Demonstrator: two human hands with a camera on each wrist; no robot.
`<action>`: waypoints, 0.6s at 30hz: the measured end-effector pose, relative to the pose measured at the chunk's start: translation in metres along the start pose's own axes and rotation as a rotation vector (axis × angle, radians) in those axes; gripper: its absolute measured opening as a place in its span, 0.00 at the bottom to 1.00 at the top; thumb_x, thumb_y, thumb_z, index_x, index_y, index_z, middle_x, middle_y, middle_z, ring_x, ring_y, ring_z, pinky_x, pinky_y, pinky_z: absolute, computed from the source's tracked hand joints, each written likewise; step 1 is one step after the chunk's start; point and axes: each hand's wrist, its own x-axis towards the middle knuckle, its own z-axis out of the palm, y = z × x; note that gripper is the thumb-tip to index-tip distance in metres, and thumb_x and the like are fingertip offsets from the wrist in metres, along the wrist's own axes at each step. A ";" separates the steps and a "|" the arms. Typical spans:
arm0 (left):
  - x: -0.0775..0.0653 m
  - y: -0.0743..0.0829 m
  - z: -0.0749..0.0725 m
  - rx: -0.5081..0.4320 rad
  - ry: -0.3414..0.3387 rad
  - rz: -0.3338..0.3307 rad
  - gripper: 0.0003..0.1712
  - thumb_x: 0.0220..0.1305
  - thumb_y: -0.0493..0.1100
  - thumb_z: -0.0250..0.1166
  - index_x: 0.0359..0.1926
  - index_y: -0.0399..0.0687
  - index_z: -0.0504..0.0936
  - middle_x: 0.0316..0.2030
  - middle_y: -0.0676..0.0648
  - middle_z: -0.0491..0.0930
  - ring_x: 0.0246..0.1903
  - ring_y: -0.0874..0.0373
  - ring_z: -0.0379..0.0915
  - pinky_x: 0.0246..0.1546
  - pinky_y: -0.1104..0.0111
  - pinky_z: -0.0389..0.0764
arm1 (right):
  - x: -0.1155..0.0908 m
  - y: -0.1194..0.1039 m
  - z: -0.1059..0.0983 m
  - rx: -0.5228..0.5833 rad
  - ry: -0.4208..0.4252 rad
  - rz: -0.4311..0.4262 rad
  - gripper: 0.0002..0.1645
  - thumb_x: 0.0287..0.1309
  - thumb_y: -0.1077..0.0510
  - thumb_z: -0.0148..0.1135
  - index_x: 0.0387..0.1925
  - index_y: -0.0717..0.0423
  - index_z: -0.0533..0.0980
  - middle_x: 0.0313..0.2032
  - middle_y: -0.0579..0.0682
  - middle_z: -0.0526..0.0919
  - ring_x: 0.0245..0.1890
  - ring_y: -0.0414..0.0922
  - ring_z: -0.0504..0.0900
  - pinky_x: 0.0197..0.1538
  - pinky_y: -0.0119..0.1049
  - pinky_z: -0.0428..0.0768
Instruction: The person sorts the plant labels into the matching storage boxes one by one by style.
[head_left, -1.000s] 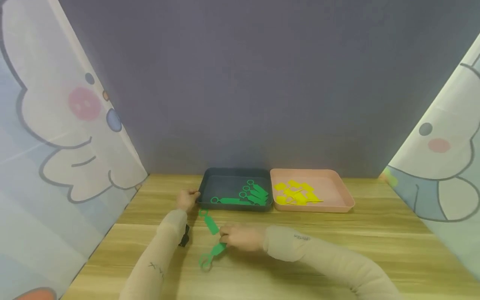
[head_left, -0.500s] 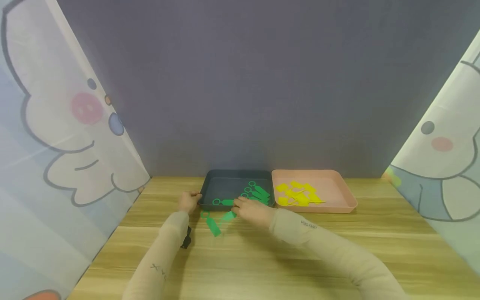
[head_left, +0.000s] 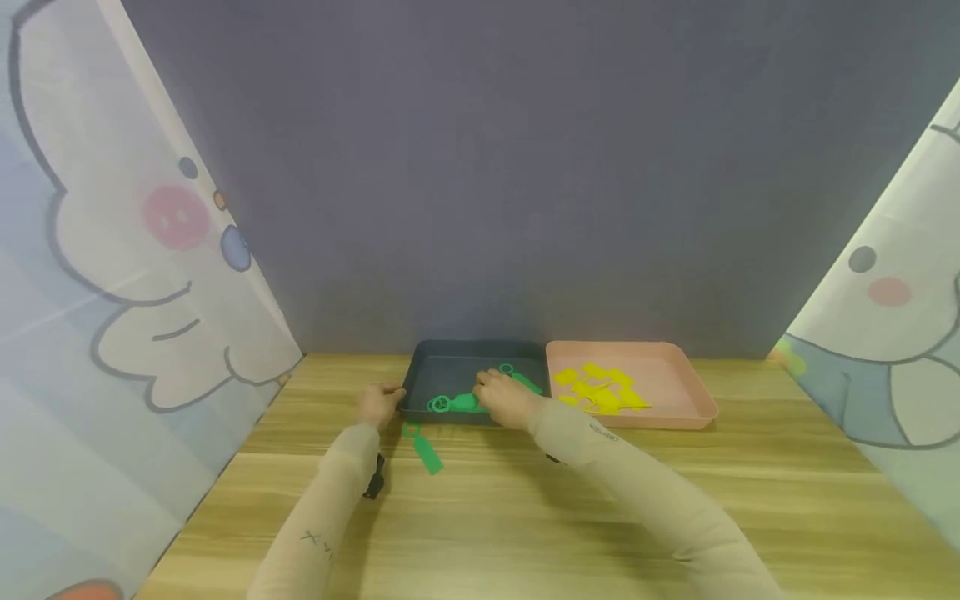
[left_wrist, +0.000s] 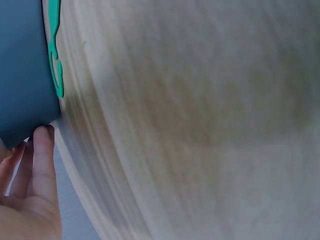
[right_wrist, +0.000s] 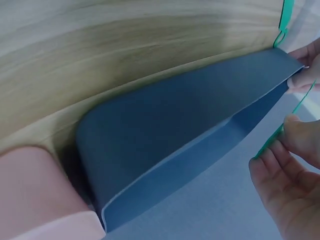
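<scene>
My left hand [head_left: 378, 405] grips the left end of the dark blue tray [head_left: 442, 343], thumb over the rim and fingers against the outer wall, as the right wrist view shows. Over that tray my right hand [head_left: 508, 400] pinches a flat green tag [right_wrist: 270, 142] with a ring at one end, between thumb and fingertips. Other green tags, such as one green ring tag [head_left: 527, 382], lie inside the tray, partly hidden by the right hand. One more loose green tag [head_left: 428, 455] rests on the wooden table just in front of the tray.
A pink tray [head_left: 667, 371] holding several yellow flat pieces [head_left: 600, 392] stands right beside the dark one. Behind both trays rises a grey wall [head_left: 480, 183]. The wooden table [head_left: 480, 533] extends in front, under both forearms.
My right hand has carried the green tag from the table up and forward over the dark tray. My left hand has kept its grip on the tray's left end.
</scene>
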 end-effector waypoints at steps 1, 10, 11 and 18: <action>0.001 -0.001 0.000 -0.004 -0.003 -0.005 0.21 0.65 0.42 0.54 0.56 0.36 0.71 0.57 0.33 0.69 0.45 0.42 0.76 0.43 0.62 0.80 | 0.001 0.001 0.001 0.012 -0.002 0.009 0.15 0.50 0.62 0.64 0.42 0.61 0.78 0.41 0.51 0.78 0.39 0.43 0.76 0.46 0.27 0.78; 0.010 -0.008 0.004 -0.020 -0.033 -0.017 0.21 0.65 0.43 0.54 0.57 0.39 0.71 0.57 0.34 0.69 0.46 0.43 0.76 0.46 0.59 0.79 | 0.014 0.012 0.011 0.216 -0.050 0.139 0.13 0.56 0.61 0.58 0.42 0.64 0.78 0.39 0.53 0.79 0.39 0.46 0.78 0.46 0.35 0.79; 0.011 -0.009 0.004 -0.022 -0.028 -0.011 0.21 0.65 0.43 0.54 0.57 0.38 0.71 0.57 0.34 0.69 0.46 0.42 0.76 0.45 0.60 0.80 | 0.016 0.014 0.012 0.246 -0.049 0.147 0.13 0.56 0.62 0.58 0.43 0.65 0.78 0.40 0.54 0.80 0.40 0.47 0.79 0.48 0.37 0.79; 0.008 -0.006 0.002 -0.025 -0.014 -0.003 0.21 0.65 0.41 0.54 0.56 0.35 0.71 0.57 0.32 0.69 0.44 0.42 0.77 0.43 0.62 0.81 | 0.028 0.015 0.021 0.376 -0.051 0.224 0.14 0.56 0.64 0.58 0.43 0.68 0.77 0.42 0.58 0.80 0.45 0.51 0.79 0.51 0.40 0.78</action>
